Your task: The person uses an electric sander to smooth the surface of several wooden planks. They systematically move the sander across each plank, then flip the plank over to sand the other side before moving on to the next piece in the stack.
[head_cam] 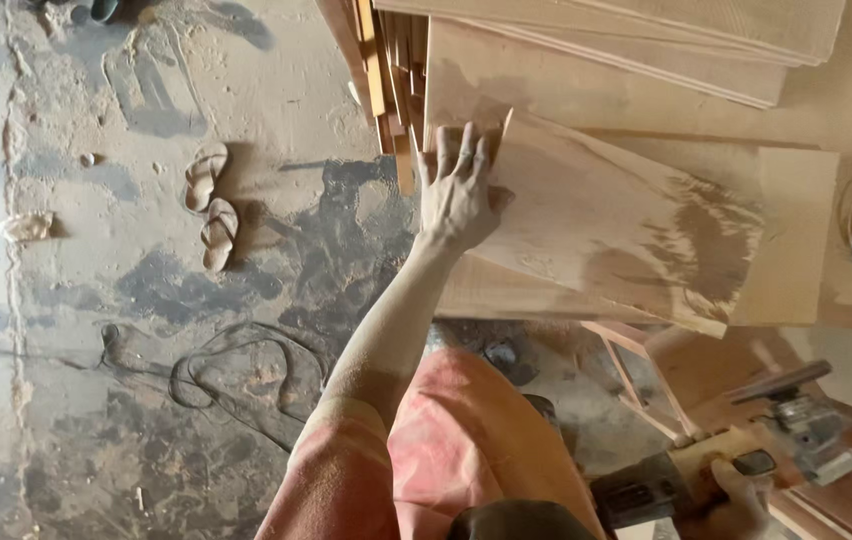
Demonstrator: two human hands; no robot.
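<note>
**Flat palm on a loose sheet, power tool in the other hand**

While the left hand (458, 195) lies spread and flat, fingers apart, on the upper corner of a thin wooden sheet (611, 225), it only presses on the sheet and closes on nothing. That sheet sits tilted on top of a stack of similar boards (796, 230), its corner poking out past the pile's edge, with more boards (646, 40) piled beyond.

At the lower right the right hand (741, 500) is wrapped around the body of a handheld power tool (706, 470), down by a wooden frame (636, 370) — the grip looks closed, though the frame edge cuts off part of the fingers.

Risks, as I judge them: the top sheet is loose, dusty and askew, so a push from the palm could send it skating off the stack onto the floor (146, 300). A coil of cable (236, 370) lies on that floor near the person's legs, and a pair of sandals (211, 205) farther off — either could catch a foot while both hands are busy. With one arm stretched far forward and the tool held low, balance is thin too.
</note>
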